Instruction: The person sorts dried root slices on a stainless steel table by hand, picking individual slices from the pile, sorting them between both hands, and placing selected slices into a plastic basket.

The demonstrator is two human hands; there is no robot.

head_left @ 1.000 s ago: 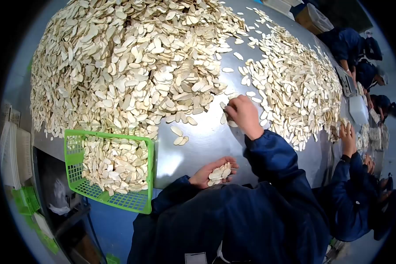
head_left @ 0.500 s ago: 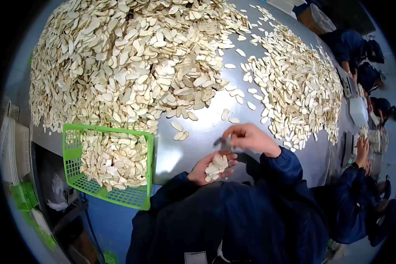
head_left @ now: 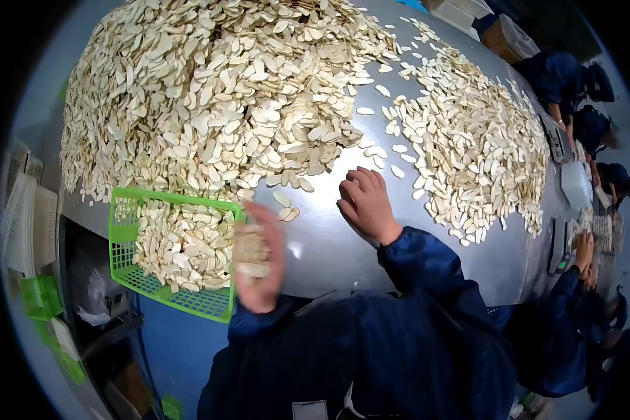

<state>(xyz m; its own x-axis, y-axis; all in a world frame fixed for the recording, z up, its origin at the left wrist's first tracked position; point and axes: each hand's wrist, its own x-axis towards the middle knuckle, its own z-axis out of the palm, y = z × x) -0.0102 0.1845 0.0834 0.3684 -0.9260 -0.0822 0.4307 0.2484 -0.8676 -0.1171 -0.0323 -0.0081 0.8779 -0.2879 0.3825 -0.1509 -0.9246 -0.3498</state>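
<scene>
Beside the right rim of the green plastic basket (head_left: 234, 262), my left hand (head_left: 269, 262) is smeared by motion. Its cupped palm carries a small stack of pale dried slices (head_left: 253, 260). The basket is partly filled with the same oval slices (head_left: 182, 245). My right hand (head_left: 369, 204) is over the metal table, palm down, with its fingers bent and drawn together. Whatever lies under those fingertips is hidden. A few loose slices (head_left: 283, 204) rest between my two hands.
A large heap of slices (head_left: 210, 91) covers the table's left and back. A second, flatter pile (head_left: 476, 140) spreads to the right on the metal table (head_left: 329, 245). Co-workers (head_left: 553, 77) stand along the right side. White crates (head_left: 31, 217) are stacked at far left.
My left hand has swung left to the basket's rim with its slices. My right hand has left it and moved forward over the spot where two loose slices lay.
</scene>
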